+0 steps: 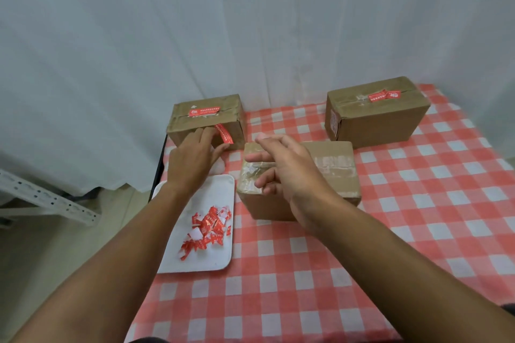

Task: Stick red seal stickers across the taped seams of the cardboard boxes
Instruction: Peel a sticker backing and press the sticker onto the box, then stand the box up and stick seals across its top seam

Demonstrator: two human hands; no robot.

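Three taped cardboard boxes stand on the checked table. The far-left box (195,115) carries one red seal sticker on top and a second red sticker (224,133) hanging down its front face. My left hand (192,160) rests flat against that front face, fingers spread beside the hanging sticker. The middle box (331,167) has a clear tape seam with no sticker showing; my right hand (284,172) hovers over its left end, fingers loosely curled and empty. The far-right box (376,114) bears red stickers on its top seam.
A white tray (220,195) at the table's left edge holds several torn red and white sticker scraps (207,227). The red-and-white checked cloth (418,231) covers the table. A pale curtain hangs behind, and a metal shelf frame (47,200) stands on the floor at left.
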